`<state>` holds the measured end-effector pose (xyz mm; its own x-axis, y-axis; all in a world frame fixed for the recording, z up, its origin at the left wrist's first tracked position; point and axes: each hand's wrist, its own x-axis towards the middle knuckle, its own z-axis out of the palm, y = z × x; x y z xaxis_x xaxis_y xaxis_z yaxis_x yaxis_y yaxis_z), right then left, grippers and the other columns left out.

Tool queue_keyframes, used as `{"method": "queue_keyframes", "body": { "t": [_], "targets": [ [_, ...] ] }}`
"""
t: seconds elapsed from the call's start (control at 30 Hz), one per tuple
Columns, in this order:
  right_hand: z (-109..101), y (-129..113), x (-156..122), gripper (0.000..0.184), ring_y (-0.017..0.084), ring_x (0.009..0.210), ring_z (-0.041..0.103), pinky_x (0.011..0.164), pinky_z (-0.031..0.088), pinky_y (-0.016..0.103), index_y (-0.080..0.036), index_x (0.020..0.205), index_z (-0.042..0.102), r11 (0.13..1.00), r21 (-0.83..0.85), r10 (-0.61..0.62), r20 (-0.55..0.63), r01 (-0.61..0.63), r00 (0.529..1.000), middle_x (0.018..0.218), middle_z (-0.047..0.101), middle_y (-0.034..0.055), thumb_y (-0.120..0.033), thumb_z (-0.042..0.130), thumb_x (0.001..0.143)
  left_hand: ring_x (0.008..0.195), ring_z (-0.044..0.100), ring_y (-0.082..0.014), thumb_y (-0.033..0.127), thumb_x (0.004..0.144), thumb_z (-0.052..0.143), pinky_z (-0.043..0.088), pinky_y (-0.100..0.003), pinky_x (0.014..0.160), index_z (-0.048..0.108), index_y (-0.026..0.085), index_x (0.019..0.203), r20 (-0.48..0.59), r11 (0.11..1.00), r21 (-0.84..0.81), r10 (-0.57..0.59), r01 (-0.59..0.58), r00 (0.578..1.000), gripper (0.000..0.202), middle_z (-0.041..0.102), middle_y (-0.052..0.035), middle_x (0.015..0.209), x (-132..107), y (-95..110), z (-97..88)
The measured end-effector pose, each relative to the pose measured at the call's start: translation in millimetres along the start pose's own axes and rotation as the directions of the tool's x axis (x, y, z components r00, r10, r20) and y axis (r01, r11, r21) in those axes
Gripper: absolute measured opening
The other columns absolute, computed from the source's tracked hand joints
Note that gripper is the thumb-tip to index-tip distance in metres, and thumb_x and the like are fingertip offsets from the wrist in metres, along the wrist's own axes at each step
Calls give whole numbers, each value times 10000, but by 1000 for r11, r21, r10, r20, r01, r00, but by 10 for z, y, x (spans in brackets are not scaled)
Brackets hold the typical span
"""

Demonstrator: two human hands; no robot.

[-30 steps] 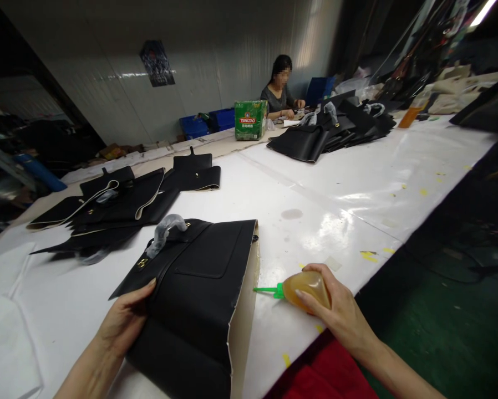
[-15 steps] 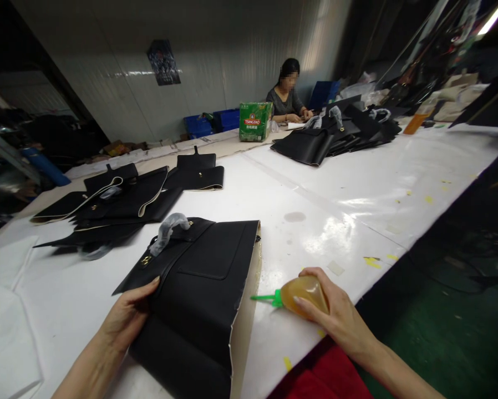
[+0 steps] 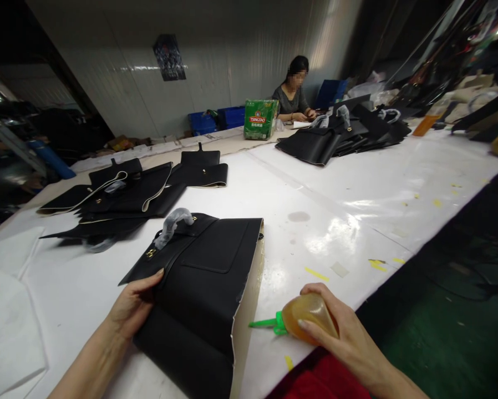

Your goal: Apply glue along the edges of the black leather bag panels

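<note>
A black leather bag panel (image 3: 207, 288) with a cream inner edge lies folded on the white table (image 3: 357, 183) in front of me. My left hand (image 3: 135, 305) grips its left side, thumb on top. My right hand (image 3: 336, 332) is closed around an amber glue bottle (image 3: 307, 318). The bottle's green nozzle (image 3: 263, 323) points left, close to the panel's cream edge. A plastic-wrapped handle (image 3: 172, 224) and a gold clasp sit at the panel's far end.
More black panels are stacked at the left (image 3: 120, 199) and far right (image 3: 340, 138). A person (image 3: 294, 97) sits at the far end beside a green carton (image 3: 259, 118). Red cloth (image 3: 319, 382) lies at the near edge. Blue crates stand by the wall.
My right hand and the glue bottle have dropped lower and nearer to me, the nozzle still near the cream edge. The view has shifted slightly. My left hand keeps its grip.
</note>
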<state>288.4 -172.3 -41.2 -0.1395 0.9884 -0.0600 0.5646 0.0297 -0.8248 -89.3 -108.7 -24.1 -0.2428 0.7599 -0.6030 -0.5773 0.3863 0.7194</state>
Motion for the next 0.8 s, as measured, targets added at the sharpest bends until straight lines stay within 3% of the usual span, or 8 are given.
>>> {"method": "queue_keyframes", "body": {
  "t": [0.17, 0.33, 0.57, 0.7, 0.8],
  "targets": [
    [-7, 17, 34, 383, 234, 932, 607, 838, 458, 337, -240, 1113, 459, 999, -33, 9, -136, -13, 991, 1068, 609, 43, -484, 550, 833, 646, 715, -199, 9, 781, 554, 608, -251, 640, 743, 74, 772, 10, 999, 30, 18, -19, 1000, 200, 762, -108, 739, 38, -23, -24],
    [-4, 19, -4, 368, 213, 901, 608, 823, 461, 312, -248, 1106, 461, 1000, 6, -3, -23, 3, 1000, 1036, 610, 23, -478, 558, 836, 667, 717, -205, 25, 779, 569, 608, -263, 653, 744, 79, 785, 23, 999, 42, -2, 1, 1000, 183, 763, -115, 755, 66, -46, -52],
    [-32, 69, 174, 392, 197, 796, 602, 713, 488, 300, -252, 1098, 427, 992, 121, 65, -155, -46, 986, 978, 584, 17, -515, 548, 834, 659, 714, -202, 27, 787, 567, 607, -262, 647, 741, 59, 773, 36, 999, 52, -12, 10, 999, 178, 761, -115, 738, 75, -50, -42],
    [21, 43, 90, 387, 219, 849, 598, 803, 459, 342, -237, 1089, 430, 997, 60, 62, -87, -56, 994, 987, 591, 31, -513, 538, 841, 644, 713, -203, 27, 792, 556, 610, -264, 633, 741, 59, 776, 23, 999, 29, -16, 16, 1000, 188, 760, -114, 734, 36, -49, -11],
    [54, 3, -47, 382, 218, 869, 598, 811, 448, 329, -239, 1093, 427, 996, 74, 38, 73, -44, 997, 976, 597, 22, -508, 539, 846, 625, 712, -202, 26, 794, 545, 610, -261, 629, 744, 73, 760, 20, 1000, 0, -28, 28, 999, 207, 758, -106, 715, 21, -47, 3]
  ]
}}
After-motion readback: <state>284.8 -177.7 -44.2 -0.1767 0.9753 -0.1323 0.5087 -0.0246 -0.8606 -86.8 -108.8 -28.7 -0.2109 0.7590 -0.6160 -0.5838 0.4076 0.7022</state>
